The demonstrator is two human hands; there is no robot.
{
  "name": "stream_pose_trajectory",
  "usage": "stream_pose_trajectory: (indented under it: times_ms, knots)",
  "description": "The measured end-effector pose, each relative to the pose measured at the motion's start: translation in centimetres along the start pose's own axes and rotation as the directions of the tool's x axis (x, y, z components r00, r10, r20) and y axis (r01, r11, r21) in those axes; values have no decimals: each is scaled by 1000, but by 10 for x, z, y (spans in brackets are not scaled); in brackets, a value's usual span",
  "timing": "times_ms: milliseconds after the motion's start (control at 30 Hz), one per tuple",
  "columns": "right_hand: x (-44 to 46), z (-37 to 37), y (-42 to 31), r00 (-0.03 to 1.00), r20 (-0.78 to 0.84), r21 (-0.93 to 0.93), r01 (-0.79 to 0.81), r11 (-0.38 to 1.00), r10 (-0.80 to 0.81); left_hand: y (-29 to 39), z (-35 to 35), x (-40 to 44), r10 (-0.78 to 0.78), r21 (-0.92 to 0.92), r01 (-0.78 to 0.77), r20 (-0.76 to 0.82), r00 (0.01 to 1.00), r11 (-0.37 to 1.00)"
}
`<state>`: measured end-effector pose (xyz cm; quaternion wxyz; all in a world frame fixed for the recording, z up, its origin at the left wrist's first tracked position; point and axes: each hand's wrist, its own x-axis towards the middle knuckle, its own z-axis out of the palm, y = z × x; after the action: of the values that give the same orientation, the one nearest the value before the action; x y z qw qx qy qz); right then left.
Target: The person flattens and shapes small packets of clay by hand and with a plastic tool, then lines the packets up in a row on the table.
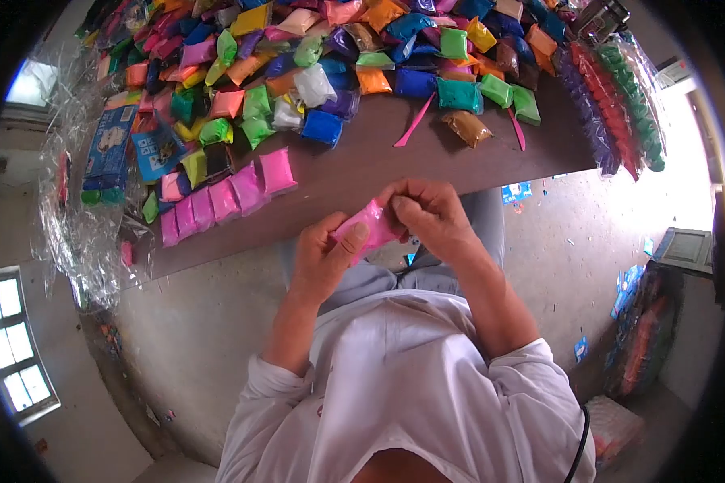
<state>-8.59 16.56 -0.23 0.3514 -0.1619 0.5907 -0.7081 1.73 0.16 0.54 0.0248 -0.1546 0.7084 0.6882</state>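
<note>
A pink plastic packet [368, 228] is held between both hands just off the table's front edge. My left hand [330, 245] grips its left side, thumb lying across the top. At the packet's upper right end, the fingers of my right hand [427, 211] are pinched together on it. What is inside the packet cannot be made out. On the table to the left lies a row of several similar pink packets [225, 197], joined side by side. Beyond them a large heap of small packets [318, 84] in many colours spreads over the table.
Pink plastic sticks [415, 122] lie on the brown table [362, 165]. Printed blue boxes [109, 145] and crumpled clear wrap [64, 209] are at the left. Strips of purple, red and green packets [612, 109] hang over the right end. Scraps litter the floor [540, 258].
</note>
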Motion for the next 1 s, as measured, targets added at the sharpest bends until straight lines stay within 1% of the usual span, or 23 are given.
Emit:
stream_pose_trajectory:
  times_ms: [33, 100, 133, 200, 233, 300, 333, 400, 433, 500, 533, 600, 633, 667, 700, 733, 800, 833, 900, 933, 1000]
  knots:
    - [0, -2, 0, 1000, -2, 0, 0, 1000, 0, -1, 1, 0, -1, 0, 1, 2, 1000, 1000]
    - [-1, -5, -2, 998, -59, 174, 18, 985, -8, -2, 1, 0, -34, -126, 27, -51, 998, 992]
    - [-3, -6, -5, 998, -61, 174, 18, 985, -8, -3, 1, 0, -34, -126, 28, -49, 998, 992]
    - [-9, -6, -12, 993, 115, 85, -39, 996, 30, -4, 0, 1, -87, -191, 72, -69, 994, 979]
    - [-10, -6, -10, 993, 114, 84, -40, 996, 30, -2, 1, 1, -87, -191, 73, -68, 994, 979]
    - [-11, -5, 0, 984, 139, 10, -115, 993, 112, 4, 2, 2, -102, -170, 86, -85, 991, 982]
    - [-11, -4, 4, 984, 140, 11, -115, 993, 113, 3, 3, 3, -103, -170, 87, -85, 991, 982]
    - [-13, -2, 9, 998, -13, -47, 55, 997, -55, 3, 5, 4, -41, -128, 30, -83, 996, 991]
    - [-14, -1, 13, 998, -12, -47, 56, 997, -56, 3, 5, 4, -41, -127, 30, -83, 996, 991]
    - [-16, 1, 18, 960, -99, -259, 228, 939, -261, 4, 6, 5, -17, -114, 9, -64, 998, 993]
    - [-16, 1, 18, 960, -100, -259, 229, 939, -261, 3, 7, 5, -16, -113, 9, -64, 998, 994]
    - [-16, 1, 18, 870, -87, -463, 396, 793, -485, 0, 8, 6, 13, -85, -18, -61, 998, 996]
    - [-17, 1, 19, 869, -87, -463, 397, 793, -486, 1, 9, 6, 14, -84, -19, -60, 998, 996]
    - [-18, 2, 20, 926, -124, -226, 323, 919, -356, 4, 9, 6, -23, -150, 14, -59, 998, 989]
    - [-19, 3, 21, 969, -122, 28, 219, 975, -214, 5, 9, 5, -62, -216, 48, -54, 997, 975]
    - [-19, 2, 20, 969, -124, 28, 220, 975, -215, 5, 9, 4, -61, -216, 48, -53, 997, 975]
    - [-15, -2, 14, 982, -39, 280, 189, 941, -186, 6, 10, 3, -76, -215, 64, -48, 996, 974]
    - [-14, -2, 12, 982, -41, 280, 190, 941, -186, 3, 10, 3, -76, -215, 64, -46, 996, 975]
    - [-10, 2, 10, 963, 84, 322, 215, 922, -255, -3, 9, 2, -100, -295, 97, 4, 995, 951]
    - [-7, 3, 11, 963, 85, 322, 215, 922, -254, -4, 10, 2, -100, -295, 97, 3, 995, 951]
    - [-2, 5, 14, 929, 195, 355, 233, 906, -315, -5, 11, 1, -118, -403, 129, 53, 992, 906]
